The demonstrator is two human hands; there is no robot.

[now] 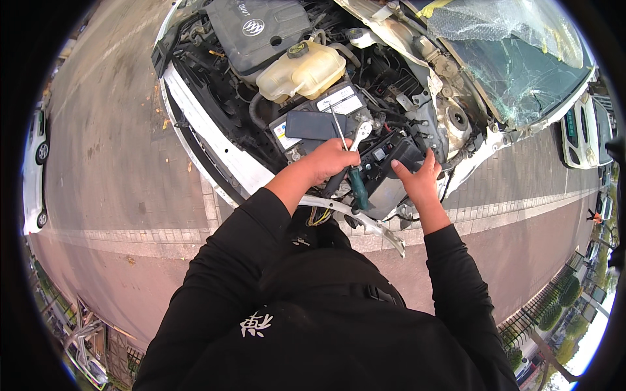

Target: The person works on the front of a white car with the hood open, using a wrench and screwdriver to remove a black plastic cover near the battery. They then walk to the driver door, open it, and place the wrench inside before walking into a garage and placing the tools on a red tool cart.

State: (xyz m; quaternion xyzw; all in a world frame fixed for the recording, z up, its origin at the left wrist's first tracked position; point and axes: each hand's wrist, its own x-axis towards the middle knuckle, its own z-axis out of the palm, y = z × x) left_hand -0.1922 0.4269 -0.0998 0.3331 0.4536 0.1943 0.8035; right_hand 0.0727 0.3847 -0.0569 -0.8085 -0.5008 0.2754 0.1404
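Observation:
My left hand [329, 161] is closed around a ratchet wrench [362, 130] and a screwdriver together. The ratchet's round chrome head points up and away, while the screwdriver's dark green handle [358, 189] hangs below my fist and its thin shaft sticks out above. Spread fingers and thumb of my right hand [420, 184] are at a black plastic box [405, 155] in the engine bay; whether they press on it I cannot tell. A dark phone [315, 125] lies on the car battery [344, 99], just beyond my left hand.
A yellowed coolant tank [301, 72] and a grey engine cover [257, 32] sit farther in. The white front body edge [222, 146] is exposed, with a loose metal strip [381, 233] near me. The windscreen [521, 78] is cracked. Loose wires [318, 216] hang below my left hand.

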